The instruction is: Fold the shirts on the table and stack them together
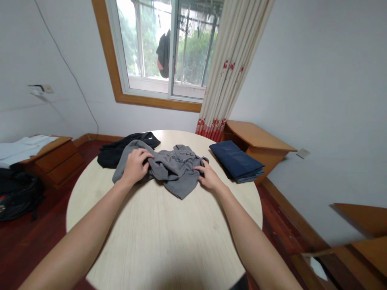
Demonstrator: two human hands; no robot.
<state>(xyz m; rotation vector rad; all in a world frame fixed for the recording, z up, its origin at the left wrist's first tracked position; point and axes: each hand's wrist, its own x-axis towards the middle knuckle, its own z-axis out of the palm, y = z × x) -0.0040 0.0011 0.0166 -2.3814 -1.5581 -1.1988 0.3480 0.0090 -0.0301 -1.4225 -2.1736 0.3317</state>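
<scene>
A crumpled grey garment (181, 169) with dark lettering lies spread across the far half of the round table. My left hand (138, 163) is curled over its left part, with the fingertips gripping a fold. At the garment's right edge, my right hand (207, 173) holds the cloth between thumb and fingers. Bunched folds and a hanging corner show between the two hands. Behind and left of the grey cloth is a black garment (113, 151), partly covered by it. To the right of my right hand sits a flat stack of folded dark blue clothes (237, 159).
The pale round table (169, 233) fills the middle of the view. Beyond it are a window and a curtain (232, 60). A wooden cabinet (256, 137) stands close behind the right side; a backpack (18, 193) and drawers (60, 159) are on the left.
</scene>
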